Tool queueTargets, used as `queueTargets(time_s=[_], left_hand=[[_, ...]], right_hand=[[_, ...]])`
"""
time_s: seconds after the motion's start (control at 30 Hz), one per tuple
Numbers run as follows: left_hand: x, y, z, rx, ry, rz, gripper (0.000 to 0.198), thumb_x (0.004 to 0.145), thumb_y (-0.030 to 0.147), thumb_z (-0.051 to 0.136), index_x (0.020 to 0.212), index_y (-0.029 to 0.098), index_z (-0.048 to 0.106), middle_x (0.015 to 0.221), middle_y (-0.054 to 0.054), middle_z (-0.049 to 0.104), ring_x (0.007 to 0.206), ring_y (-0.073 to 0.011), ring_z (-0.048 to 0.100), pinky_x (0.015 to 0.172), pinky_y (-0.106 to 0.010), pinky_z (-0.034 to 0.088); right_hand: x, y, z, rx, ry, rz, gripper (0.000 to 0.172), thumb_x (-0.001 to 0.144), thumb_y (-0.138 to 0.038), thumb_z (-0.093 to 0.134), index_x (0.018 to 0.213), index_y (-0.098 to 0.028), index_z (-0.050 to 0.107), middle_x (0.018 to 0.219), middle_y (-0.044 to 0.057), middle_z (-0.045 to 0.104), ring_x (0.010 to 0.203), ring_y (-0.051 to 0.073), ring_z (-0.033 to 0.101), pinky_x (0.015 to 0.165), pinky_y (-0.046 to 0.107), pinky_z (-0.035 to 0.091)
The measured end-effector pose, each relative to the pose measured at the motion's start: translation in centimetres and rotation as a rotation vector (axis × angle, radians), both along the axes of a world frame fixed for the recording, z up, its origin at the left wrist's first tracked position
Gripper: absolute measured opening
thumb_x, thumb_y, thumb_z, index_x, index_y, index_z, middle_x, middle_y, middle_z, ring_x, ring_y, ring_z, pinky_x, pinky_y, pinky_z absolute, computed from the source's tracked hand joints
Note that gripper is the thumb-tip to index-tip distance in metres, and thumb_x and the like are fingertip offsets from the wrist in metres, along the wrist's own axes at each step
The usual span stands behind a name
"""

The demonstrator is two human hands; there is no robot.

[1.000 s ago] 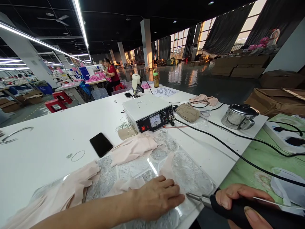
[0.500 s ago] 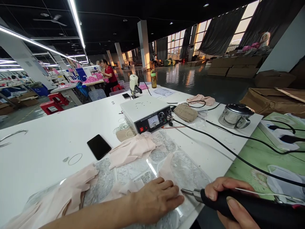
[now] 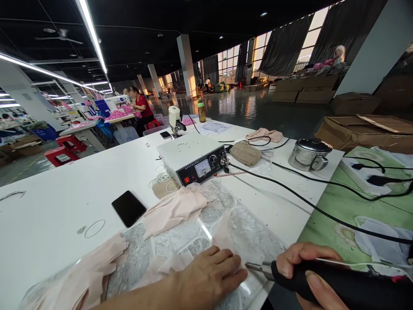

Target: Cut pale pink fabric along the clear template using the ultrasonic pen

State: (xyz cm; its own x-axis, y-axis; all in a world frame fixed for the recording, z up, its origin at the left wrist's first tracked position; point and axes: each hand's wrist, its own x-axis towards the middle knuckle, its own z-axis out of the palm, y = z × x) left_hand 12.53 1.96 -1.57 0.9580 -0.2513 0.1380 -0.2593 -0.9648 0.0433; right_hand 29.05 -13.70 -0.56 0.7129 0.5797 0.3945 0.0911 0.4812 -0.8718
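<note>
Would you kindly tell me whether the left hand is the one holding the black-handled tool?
No, the right hand holds the black-handled tool, while the left hand lies palm-down over the clear sheet.

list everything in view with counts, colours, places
table: one, white, foreground
clear board: one, transparent, on the table
fabric pieces: several, pale pink, on the board
tool: one, black, lower right
control box: one, white with black front, table's middle
phones: two, dark, beside and behind the box
bottle: one, amber, far table edge
mug: one, silver, table's right
cloth bundle: one, brown, right of the box
cables: several, black, right
stools: several, red, left background
seated worker: one, red top, left background
cartons: several, brown, right background
left hand: one, bare, over the board
right hand: one, bare, gripping the tool
</note>
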Motion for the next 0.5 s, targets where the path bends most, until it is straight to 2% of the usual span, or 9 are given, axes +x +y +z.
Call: queueTargets(time_s=[0.2,0.37,0.5], left_hand=[[-0.14,0.15,0.21,-0.044,-0.002,0.012,0.029,0.100,0.023,0.048,0.127,0.013,0.050,0.111,-0.011,0.062,0.103,-0.0222,0.058,0.085,-0.031,0.045],[-0.44,0.43,-0.39,-0.026,-0.048,0.014,0.033,0.101,0.031,0.045,0.130,0.015,0.049,0.122,-0.013,0.059,0.105,-0.0247,0.057,0.083,-0.033,0.045],[-0.55,0.44,-0.58,-0.014,-0.051,0.015,0.038,0.101,0.037,0.046,0.132,0.015,0.048,0.122,-0.014,0.060,0.106,-0.0251,0.057,0.083,-0.034,0.045]], right_hand=[[0.11,-0.29,-0.40,0.027,0.015,0.069,0.006,0.085,-0.029,0.064,0.087,-0.026,0.060,0.070,0.002,0.059,0.057,0.017,0.061,0.055,0.032,0.054],[0.12,-0.09,-0.34,0.011,0.014,0.037,0.004,0.087,-0.028,0.062,0.087,-0.027,0.059,0.069,0.002,0.059,0.057,0.019,0.062,0.055,0.034,0.055],[0.25,-0.14,-0.27,-0.028,-0.034,0.030,0.004,0.087,-0.031,0.061,0.088,-0.029,0.057,0.069,0.002,0.059,0.058,0.019,0.062,0.056,0.034,0.054]])
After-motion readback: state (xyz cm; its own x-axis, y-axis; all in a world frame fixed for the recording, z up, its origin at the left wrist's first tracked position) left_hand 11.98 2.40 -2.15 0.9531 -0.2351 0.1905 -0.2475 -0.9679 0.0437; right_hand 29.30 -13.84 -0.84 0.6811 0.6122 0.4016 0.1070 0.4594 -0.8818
